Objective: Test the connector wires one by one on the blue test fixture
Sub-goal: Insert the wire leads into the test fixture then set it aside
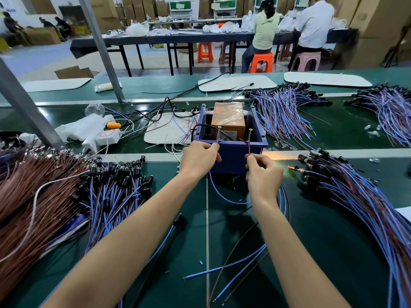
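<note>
- Green belt surface [189,245] closest to you is carrying a few loose wires [224,266] between your forearms, probably so they are within easy reach.
- Your left hand [199,158] is pinching the end of a blue lead [213,186] between thumb and fingers and holding it up against the left screw post [219,132] at the near rim of the blue test fixture [235,156].
- Your right hand [263,172] is pinching a brown lead [249,147] the same way and pointing it up toward the right screw post [250,134]. Whether its tip is touching the screw cannot be told.
- You are splitting the two leads between both hands, seemingly because each post is serving as one pole of the circuit.
- Just right of your right hand, a lamp head [293,167] is glowing orange at the edge of the right-hand pile [355,192], which suggests the piece under test is passing.
- Black-capped connector wires in the left-hand pile [115,178] are lying beside your left forearm, so the two stocks seem to be sorted onto opposite sides.
- Inside the fixture, an orange box [228,121] wrapped in film is sitting, likely the power source.
- Farther off, more bundles [284,107] are fanning across the belt, and two people [265,32] are sitting at a long table [155,37].
</note>
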Demonstrator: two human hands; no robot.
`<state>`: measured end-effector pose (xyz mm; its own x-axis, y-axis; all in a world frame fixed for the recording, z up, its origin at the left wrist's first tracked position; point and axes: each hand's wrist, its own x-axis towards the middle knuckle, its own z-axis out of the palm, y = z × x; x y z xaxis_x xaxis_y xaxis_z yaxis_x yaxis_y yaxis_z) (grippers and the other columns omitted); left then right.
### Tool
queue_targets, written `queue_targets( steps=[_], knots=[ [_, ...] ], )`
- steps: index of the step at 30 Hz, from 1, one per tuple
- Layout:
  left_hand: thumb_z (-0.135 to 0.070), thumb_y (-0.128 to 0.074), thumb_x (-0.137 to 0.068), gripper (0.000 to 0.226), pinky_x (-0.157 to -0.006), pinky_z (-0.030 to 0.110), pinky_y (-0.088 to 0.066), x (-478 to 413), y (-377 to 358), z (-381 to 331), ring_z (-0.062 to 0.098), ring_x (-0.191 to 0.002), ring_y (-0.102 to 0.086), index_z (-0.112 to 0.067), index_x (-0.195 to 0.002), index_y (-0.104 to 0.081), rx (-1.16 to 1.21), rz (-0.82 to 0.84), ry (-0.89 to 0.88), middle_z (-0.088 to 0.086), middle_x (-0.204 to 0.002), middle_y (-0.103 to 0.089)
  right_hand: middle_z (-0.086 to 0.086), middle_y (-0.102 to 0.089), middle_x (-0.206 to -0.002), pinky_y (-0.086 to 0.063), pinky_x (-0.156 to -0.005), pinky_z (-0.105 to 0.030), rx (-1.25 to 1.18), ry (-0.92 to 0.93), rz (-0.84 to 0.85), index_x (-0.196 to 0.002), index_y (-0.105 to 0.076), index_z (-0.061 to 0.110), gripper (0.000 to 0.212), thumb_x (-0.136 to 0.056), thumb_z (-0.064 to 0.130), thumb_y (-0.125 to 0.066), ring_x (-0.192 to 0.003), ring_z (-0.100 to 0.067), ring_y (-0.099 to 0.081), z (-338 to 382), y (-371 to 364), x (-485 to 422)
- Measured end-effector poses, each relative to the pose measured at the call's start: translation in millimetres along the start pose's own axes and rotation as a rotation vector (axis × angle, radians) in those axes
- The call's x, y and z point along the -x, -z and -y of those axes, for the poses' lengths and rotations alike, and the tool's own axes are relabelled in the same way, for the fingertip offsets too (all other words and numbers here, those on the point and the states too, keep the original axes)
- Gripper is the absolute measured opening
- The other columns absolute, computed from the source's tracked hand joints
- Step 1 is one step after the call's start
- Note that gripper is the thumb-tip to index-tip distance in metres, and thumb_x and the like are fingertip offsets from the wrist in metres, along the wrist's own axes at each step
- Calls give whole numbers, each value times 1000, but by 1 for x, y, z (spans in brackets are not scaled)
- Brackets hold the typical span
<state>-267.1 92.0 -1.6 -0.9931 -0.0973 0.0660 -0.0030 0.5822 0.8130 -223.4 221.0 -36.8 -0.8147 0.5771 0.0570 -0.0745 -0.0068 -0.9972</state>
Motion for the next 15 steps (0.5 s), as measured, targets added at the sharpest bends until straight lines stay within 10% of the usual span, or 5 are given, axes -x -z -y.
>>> queue_targets(
  steps=[15],
  knots=[
    [-25, -48, -98, 40, -50, 21, -37, 29, 17, -7, 9, -46, -46, -13, -66, -71, 174, 196, -93, -3, -53, -54, 8, -61, -57, -43, -54, -31, 29, 15, 9, -70, -69, 28, 21, -87, 17, -62, -53, -15, -50, 6, 8, 13]
  ],
)
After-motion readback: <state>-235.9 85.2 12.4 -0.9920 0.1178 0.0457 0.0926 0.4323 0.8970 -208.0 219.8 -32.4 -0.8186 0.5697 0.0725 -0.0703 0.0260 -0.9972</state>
